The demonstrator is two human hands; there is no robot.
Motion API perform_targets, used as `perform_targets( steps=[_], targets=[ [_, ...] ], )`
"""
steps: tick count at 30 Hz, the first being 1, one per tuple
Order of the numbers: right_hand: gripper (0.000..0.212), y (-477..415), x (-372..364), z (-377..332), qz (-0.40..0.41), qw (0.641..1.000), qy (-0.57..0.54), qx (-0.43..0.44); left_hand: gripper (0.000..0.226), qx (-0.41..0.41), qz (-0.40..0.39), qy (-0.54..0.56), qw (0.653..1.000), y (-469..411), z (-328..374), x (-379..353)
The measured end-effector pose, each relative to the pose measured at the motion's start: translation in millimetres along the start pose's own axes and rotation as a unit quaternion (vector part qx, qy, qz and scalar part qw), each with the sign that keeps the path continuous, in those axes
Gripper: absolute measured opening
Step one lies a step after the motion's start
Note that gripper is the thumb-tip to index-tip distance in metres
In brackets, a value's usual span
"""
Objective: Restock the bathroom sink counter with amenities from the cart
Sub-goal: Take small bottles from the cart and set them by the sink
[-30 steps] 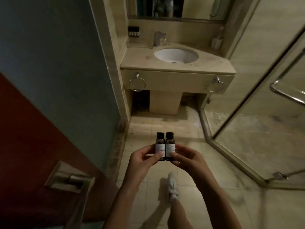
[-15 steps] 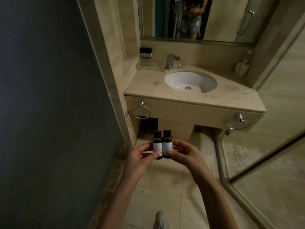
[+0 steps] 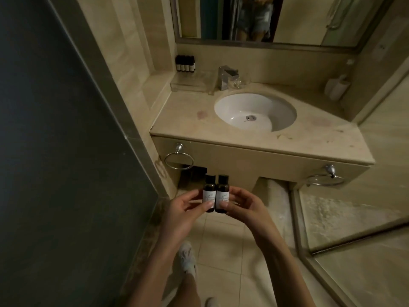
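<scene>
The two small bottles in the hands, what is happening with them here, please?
A person stands before the sink counter. The left hand pinches the left bottle and the right hand pinches the right bottle. Both are small, dark and upright, side by side, and not yet set down. At the counter's back left corner, a row of similar bottles stands against the wall, behind a clear tray.

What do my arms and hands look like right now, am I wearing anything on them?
The left forearm and right forearm are bare as far as the picture shows, with no sleeves in view. The left hand and right hand have no gloves, and no watch, bracelet or ring shows. The light is dim, so finer details cannot be told.
</scene>
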State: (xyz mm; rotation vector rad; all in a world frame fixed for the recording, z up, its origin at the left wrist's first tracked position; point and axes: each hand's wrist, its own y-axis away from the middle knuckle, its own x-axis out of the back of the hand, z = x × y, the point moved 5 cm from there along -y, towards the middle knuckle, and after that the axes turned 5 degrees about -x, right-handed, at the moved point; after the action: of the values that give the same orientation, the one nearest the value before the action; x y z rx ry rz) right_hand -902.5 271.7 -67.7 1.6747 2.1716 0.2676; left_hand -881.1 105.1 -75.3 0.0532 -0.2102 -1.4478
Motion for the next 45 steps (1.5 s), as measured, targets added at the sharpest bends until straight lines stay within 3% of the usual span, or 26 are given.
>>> perform_targets(
  steps=[10,15,28,33,39,45],
  targets=[
    [0.034,-178.4,-33.7,-81.2,-0.015,0.997,0.064,0.028,0.026,-0.055,-0.011,0.015,0.998,-183.4,43.1,56.7],
    [0.041,-270.5,-65.9,-132.8,-0.032,0.996,0.07,0.055,0.036,-0.081,0.036,0.008,0.996,-282.4,57.8,96.1],
    [0.032,-484.6,-32.9,-178.4,-0.024,0.999,0.048,-0.011,0.027,-0.014,0.045,0.003,0.999,-501.2,51.1,87.8],
    [0.029,-559.1,-20.6,-211.1,-0.023,0.999,0.049,0.007,0.036,-0.022,0.054,-0.004,0.998,-578.9,65.6,86.8],
    [0.028,-628.8,-21.0,-231.4,-0.027,0.999,0.038,0.005,0.037,-0.032,0.064,-0.018,0.997,-643.1,79.4,94.6],
    [0.027,-682.9,-26.8,-236.3,-0.035,0.998,0.047,-0.018,0.026,0.008,0.089,-0.04,0.995,-694.4,72.9,106.5]
  ],
)
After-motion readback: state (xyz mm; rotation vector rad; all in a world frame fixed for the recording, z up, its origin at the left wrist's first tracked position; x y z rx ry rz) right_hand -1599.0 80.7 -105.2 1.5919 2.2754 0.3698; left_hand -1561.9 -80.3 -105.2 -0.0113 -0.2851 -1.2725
